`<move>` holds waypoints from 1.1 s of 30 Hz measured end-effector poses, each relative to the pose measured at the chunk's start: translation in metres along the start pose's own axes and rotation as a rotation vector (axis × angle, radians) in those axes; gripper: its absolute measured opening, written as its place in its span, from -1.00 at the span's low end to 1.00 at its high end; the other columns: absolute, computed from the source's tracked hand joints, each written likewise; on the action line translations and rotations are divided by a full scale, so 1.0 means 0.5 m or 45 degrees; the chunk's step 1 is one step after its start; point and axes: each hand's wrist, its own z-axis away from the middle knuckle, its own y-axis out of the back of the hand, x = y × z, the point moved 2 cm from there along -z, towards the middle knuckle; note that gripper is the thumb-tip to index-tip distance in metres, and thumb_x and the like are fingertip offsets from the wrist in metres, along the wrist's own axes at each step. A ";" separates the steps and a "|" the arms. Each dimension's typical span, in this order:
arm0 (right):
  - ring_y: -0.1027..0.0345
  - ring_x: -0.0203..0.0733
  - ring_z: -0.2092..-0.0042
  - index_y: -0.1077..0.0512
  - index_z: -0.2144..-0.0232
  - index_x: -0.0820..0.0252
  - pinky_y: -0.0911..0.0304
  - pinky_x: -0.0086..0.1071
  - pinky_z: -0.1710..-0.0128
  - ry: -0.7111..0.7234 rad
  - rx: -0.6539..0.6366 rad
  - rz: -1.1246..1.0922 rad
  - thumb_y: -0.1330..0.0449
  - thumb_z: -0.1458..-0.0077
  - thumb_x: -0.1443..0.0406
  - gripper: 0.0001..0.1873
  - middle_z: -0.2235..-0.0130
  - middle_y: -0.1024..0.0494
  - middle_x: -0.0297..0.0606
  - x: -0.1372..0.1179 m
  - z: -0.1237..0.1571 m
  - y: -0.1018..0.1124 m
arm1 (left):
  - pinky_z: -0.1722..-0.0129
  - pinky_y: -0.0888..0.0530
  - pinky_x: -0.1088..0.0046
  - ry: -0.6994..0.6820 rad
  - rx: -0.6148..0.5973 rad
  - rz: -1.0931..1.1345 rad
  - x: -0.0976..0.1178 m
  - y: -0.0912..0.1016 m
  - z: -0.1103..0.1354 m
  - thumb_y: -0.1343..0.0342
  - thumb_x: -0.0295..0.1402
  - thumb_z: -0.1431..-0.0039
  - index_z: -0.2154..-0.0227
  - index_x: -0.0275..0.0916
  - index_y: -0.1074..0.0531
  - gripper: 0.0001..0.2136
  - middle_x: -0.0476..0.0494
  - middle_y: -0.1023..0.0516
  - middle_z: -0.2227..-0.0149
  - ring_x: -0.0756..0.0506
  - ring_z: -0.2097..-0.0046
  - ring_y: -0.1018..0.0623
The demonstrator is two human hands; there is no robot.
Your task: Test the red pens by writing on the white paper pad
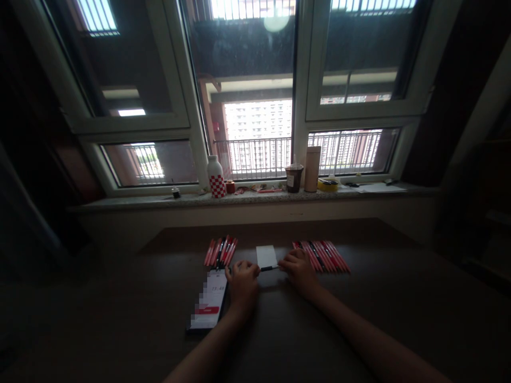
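Observation:
A black pen (269,268) is stretched level between my two hands, over the near edge of a small white paper pad (266,255). My left hand (243,282) pinches its left end, and my right hand (299,271) is closed on its right end. Left of the pad lies a group of pens (221,251), mostly pink-red with some black. To the right, beside my right hand, a larger row of similar pens (325,256) is spread side by side. A phone (211,300) with its screen lit lies just left of my left hand.
The dark table (351,234) reaches to the wall under a window. On the sill (259,198) stand a white-and-red checkered bottle (216,178), a dark drink cup (294,178), a beige flask (312,169) and a yellow tape roll (328,185).

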 end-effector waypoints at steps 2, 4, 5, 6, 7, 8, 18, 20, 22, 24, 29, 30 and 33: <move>-0.18 -0.05 0.07 -0.52 0.24 0.02 0.03 -0.11 -0.04 -0.021 0.002 -0.006 -0.17 -0.15 0.29 -0.85 0.29 -0.55 -0.29 0.000 0.001 -0.002 | -0.15 -0.01 -0.04 0.001 0.019 -0.010 0.001 0.000 0.001 0.12 -0.42 -0.19 0.35 -0.10 -0.49 -0.75 -0.08 -0.51 0.18 -0.18 -0.03 -0.32; -0.18 -0.05 0.06 -0.52 0.23 0.02 0.02 -0.12 -0.04 -0.038 0.000 -0.010 -0.16 -0.16 0.30 -0.84 0.28 -0.55 -0.29 0.000 0.002 -0.005 | -0.16 -0.01 -0.04 -0.005 0.034 -0.028 0.004 0.001 0.001 0.13 -0.43 -0.20 0.34 -0.11 -0.48 -0.74 -0.09 -0.51 0.17 -0.18 -0.05 -0.32; -0.19 -0.06 0.06 -0.52 0.23 0.02 0.02 -0.12 -0.04 -0.044 0.000 -0.010 -0.16 -0.16 0.30 -0.84 0.28 -0.55 -0.29 0.001 0.002 -0.007 | -0.16 -0.01 -0.04 -0.007 0.043 -0.036 0.005 0.001 0.001 0.14 -0.42 -0.21 0.32 -0.11 -0.48 -0.74 -0.09 -0.51 0.15 -0.19 -0.06 -0.32; -0.18 -0.06 0.06 -0.52 0.22 0.02 0.03 -0.13 -0.05 -0.048 0.000 -0.008 -0.16 -0.16 0.30 -0.84 0.27 -0.55 -0.29 0.001 0.003 -0.008 | -0.16 -0.02 -0.04 -0.007 0.053 -0.040 0.006 0.001 0.001 0.14 -0.41 -0.22 0.28 -0.11 -0.48 -0.74 -0.10 -0.51 0.13 -0.19 -0.07 -0.32; -0.18 -0.06 0.05 -0.52 0.22 0.02 0.03 -0.14 -0.05 -0.054 0.003 -0.005 -0.15 -0.16 0.31 -0.83 0.27 -0.55 -0.29 0.001 0.003 -0.008 | -0.16 -0.02 -0.04 -0.006 0.062 -0.042 0.007 0.002 0.001 0.13 -0.39 -0.23 0.22 -0.10 -0.47 -0.74 -0.10 -0.50 0.11 -0.19 -0.07 -0.31; -0.18 -0.07 0.05 -0.52 0.22 0.03 0.03 -0.14 -0.05 -0.062 0.005 -0.002 -0.15 -0.16 0.31 -0.83 0.26 -0.55 -0.29 0.002 0.004 -0.008 | -0.17 -0.03 -0.04 -0.005 0.070 -0.040 0.008 0.002 0.000 0.12 -0.37 -0.24 0.16 -0.08 -0.45 -0.74 -0.10 -0.49 0.08 -0.19 -0.08 -0.31; -0.18 -0.08 0.06 -0.53 0.25 0.01 0.06 -0.18 -0.04 -0.077 -0.005 -0.023 -0.18 -0.16 0.30 -0.86 0.29 -0.56 -0.34 0.000 0.004 -0.003 | -0.17 -0.04 -0.04 -0.008 0.081 -0.052 0.003 -0.003 -0.002 0.09 -0.33 -0.24 0.25 -0.07 -0.45 -0.80 -0.08 -0.47 0.10 -0.15 -0.03 -0.35; -0.18 -0.08 0.05 -0.53 0.25 0.01 0.06 -0.18 -0.04 -0.080 -0.002 -0.020 -0.18 -0.15 0.30 -0.86 0.29 -0.56 -0.34 0.002 0.004 -0.005 | -0.17 -0.04 -0.05 -0.003 0.083 -0.073 0.002 -0.004 -0.002 0.09 -0.31 -0.24 0.26 -0.07 -0.45 -0.80 -0.08 -0.47 0.09 -0.16 -0.02 -0.35; -0.18 -0.08 0.05 -0.53 0.25 0.00 0.06 -0.18 -0.04 -0.080 0.000 -0.019 -0.18 -0.15 0.30 -0.86 0.29 -0.56 -0.35 0.002 0.003 -0.005 | -0.16 -0.04 -0.06 0.003 0.082 -0.093 0.001 -0.006 -0.003 0.10 -0.29 -0.24 0.25 -0.07 -0.46 -0.79 -0.09 -0.46 0.09 -0.16 -0.02 -0.35; -0.18 -0.08 0.06 -0.53 0.25 0.00 0.06 -0.18 -0.03 -0.078 0.002 -0.016 -0.19 -0.15 0.30 -0.86 0.30 -0.56 -0.35 0.001 0.003 -0.005 | -0.16 -0.05 -0.06 0.008 0.079 -0.114 0.001 -0.007 -0.004 0.11 -0.29 -0.25 0.24 -0.08 -0.46 -0.78 -0.10 -0.46 0.08 -0.17 -0.03 -0.35; -0.18 -0.08 0.06 -0.53 0.25 0.00 0.05 -0.18 -0.03 -0.063 0.002 0.001 -0.20 -0.14 0.30 -0.86 0.30 -0.56 -0.34 -0.003 0.003 -0.003 | -0.16 -0.05 -0.07 0.016 0.048 -0.115 0.003 -0.008 -0.003 0.13 -0.34 -0.24 0.24 -0.09 -0.46 -0.76 -0.11 -0.46 0.08 -0.17 -0.03 -0.34; -0.18 -0.07 0.06 -0.53 0.25 0.00 0.05 -0.17 -0.03 -0.060 0.001 0.000 -0.20 -0.14 0.30 -0.86 0.30 -0.56 -0.33 -0.003 0.003 -0.003 | -0.16 -0.05 -0.07 0.016 0.044 -0.109 0.003 -0.008 -0.002 0.14 -0.35 -0.24 0.25 -0.09 -0.46 -0.76 -0.11 -0.46 0.08 -0.17 -0.04 -0.34; -0.18 -0.07 0.05 -0.53 0.24 -0.01 0.05 -0.17 -0.02 -0.059 0.004 -0.004 -0.20 -0.14 0.30 -0.85 0.29 -0.56 -0.32 -0.001 0.004 -0.005 | -0.15 -0.05 -0.07 0.011 0.038 -0.094 0.002 -0.007 -0.001 0.14 -0.38 -0.23 0.28 -0.11 -0.45 -0.76 -0.12 -0.46 0.08 -0.17 -0.04 -0.33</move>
